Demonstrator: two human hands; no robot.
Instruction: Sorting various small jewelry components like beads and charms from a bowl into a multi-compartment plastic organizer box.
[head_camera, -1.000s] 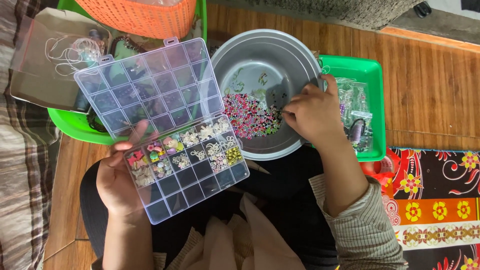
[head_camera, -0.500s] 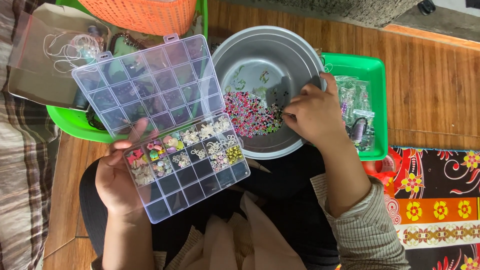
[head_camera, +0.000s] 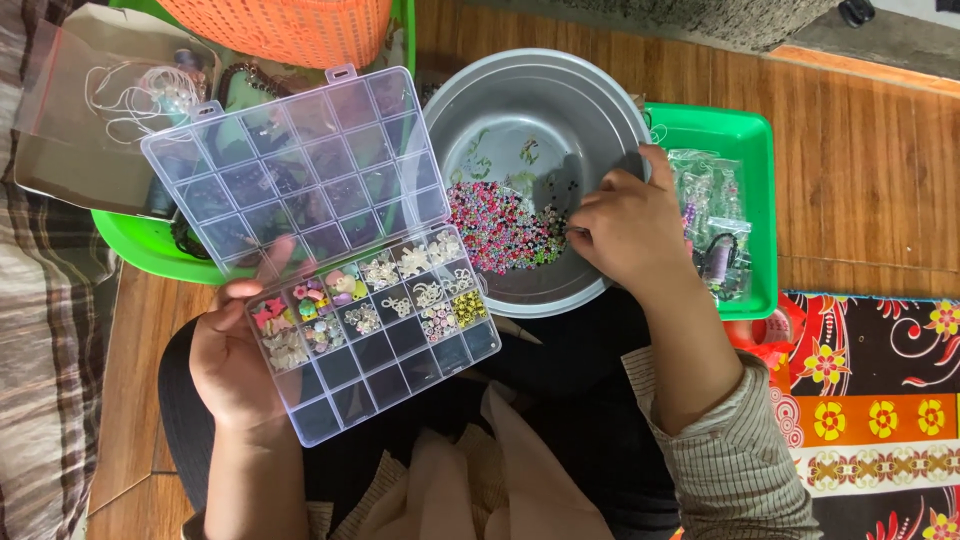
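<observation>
A wooden floor (head_camera: 870, 170) carries everything, with a patterned mat (head_camera: 880, 400) at its lower right corner. The metal bowl (head_camera: 540, 110) sits at the middle of the top edge, and a heap of small colourful beads (head_camera: 500, 225) lies on its bottom, toward the near rim. A clear compartment box (head_camera: 380, 345) is held over the lap, just left of the bowl, its hinged lid (head_camera: 290, 165) swung open toward the top edge; only its upper rows hold charms and beads (the lower cells look unfilled). A green tray (head_camera: 750, 130) touches the bowl's right side and holds small plastic bags. An orange basket (head_camera: 290, 30) stands at the top edge, above a second green tray (head_camera: 150, 250).

The left hand (head_camera: 235, 355) grips the box at its left edge, thumb on top of the rim, fingers underneath and hidden. The right hand (head_camera: 625, 230) reaches into the bowl at the right edge of the bead heap, fingers curled together and pointing down at the beads; whether they pinch one cannot be told.
</observation>
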